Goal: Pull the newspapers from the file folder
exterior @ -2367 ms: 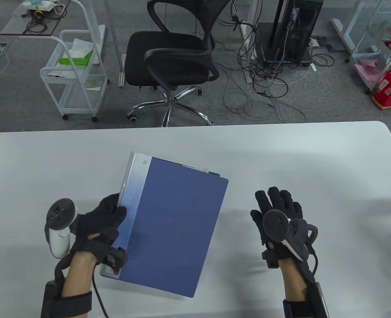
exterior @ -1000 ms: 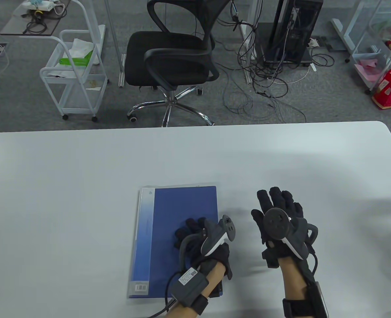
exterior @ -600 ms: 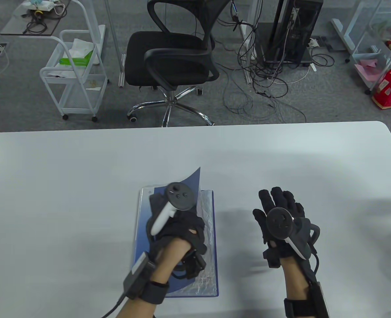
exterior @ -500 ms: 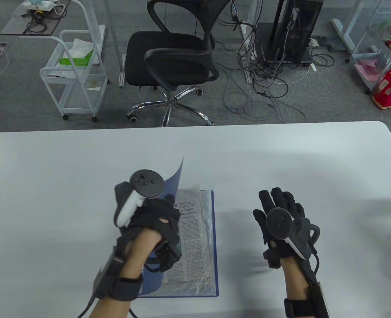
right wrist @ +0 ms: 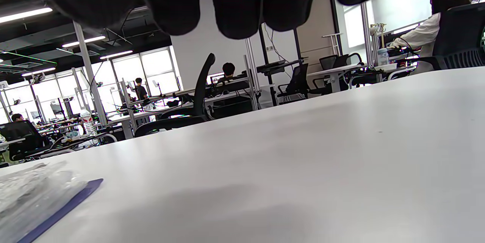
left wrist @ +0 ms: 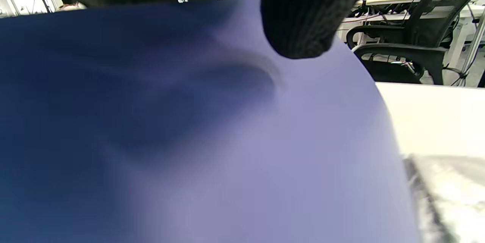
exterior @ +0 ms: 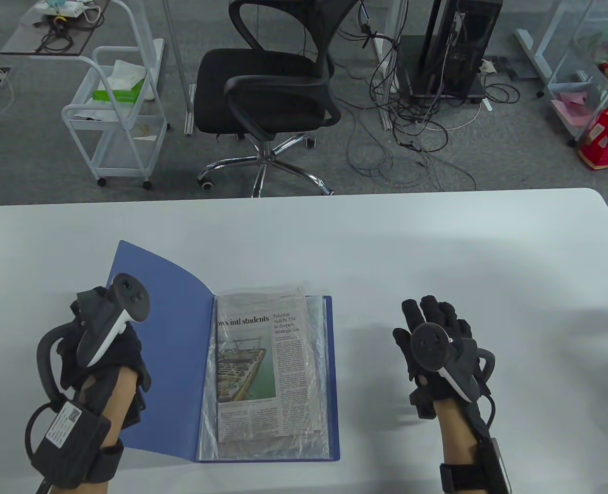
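A blue file folder (exterior: 172, 360) lies open on the white table (exterior: 437, 247). Its front cover is swung out to the left. A folded newspaper (exterior: 260, 360) with a headline and a photo sits in a clear plastic sleeve on the folder's right half. My left hand (exterior: 98, 345) holds the cover's left edge; in the left wrist view a gloved fingertip (left wrist: 299, 19) rests on the blue cover (left wrist: 189, 140). My right hand (exterior: 435, 334) lies flat and empty on the table, right of the folder. The folder's corner (right wrist: 57, 209) shows in the right wrist view.
A black office chair (exterior: 267, 98) stands beyond the table's far edge. A white wire cart (exterior: 116, 118) is at the far left, a computer tower (exterior: 455, 46) with tangled cables at the far right.
My left hand set the closed folder flat, then swung its cover open to the left, uncovering the newspaper. My right hand has stayed in place.
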Motion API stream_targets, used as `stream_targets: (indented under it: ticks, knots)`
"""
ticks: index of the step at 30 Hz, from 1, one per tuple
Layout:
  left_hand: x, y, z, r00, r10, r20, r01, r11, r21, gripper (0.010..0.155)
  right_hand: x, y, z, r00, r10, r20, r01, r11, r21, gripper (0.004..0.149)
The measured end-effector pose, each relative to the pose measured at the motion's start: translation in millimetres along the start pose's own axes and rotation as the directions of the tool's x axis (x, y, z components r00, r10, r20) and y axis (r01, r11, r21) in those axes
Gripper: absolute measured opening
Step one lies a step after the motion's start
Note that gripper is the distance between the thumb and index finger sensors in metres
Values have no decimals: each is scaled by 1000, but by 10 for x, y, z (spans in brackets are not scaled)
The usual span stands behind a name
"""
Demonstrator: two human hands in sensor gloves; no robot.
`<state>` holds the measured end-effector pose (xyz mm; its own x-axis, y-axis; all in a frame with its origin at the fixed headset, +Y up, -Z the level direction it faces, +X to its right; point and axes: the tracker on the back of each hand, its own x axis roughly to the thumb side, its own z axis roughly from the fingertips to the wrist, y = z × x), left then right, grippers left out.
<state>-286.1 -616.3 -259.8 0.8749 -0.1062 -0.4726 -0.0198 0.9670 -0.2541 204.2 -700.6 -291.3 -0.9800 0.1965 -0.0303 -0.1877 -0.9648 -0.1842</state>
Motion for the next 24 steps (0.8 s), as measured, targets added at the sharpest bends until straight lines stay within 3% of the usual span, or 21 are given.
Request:
stream_targets:
  ticks: [4,8,11,15,17,20,22,24]
  knots:
    - [57,-441,-43,994,5,112,-4,1000,-5,83,-9,9,0,1000,0,-6,0,1000,10,61]
    - [186,-994,-23,918,275,287,-230,956,-182,81,-14,27,5,1000,-4,-14,4,1000,22,61]
    - [272,-1273,18,868,381,318,-309,916,-255,79,-6,65,-2,1000,-2,-14,2,999,38,61]
    - [442,-1436,117,827,336,450,-242,936,-254,80,53,174,4,1000,-17,-9,18,997,70,61]
    - [532,-1471,179,778,331,534,-207,938,-279,80,122,223,7,1000,18,11,-18,997,81,61]
    - [712,-1539,315,631,379,677,-144,915,-378,82,322,240,-2,998,14,60,-19,996,83,61]
    - [811,-1588,381,580,378,721,-65,904,-422,85,494,231,-37,996,-16,87,8,996,84,61]
    - [911,-1662,449,574,326,751,55,900,-433,89,768,240,-118,991,-29,129,17,995,98,60]
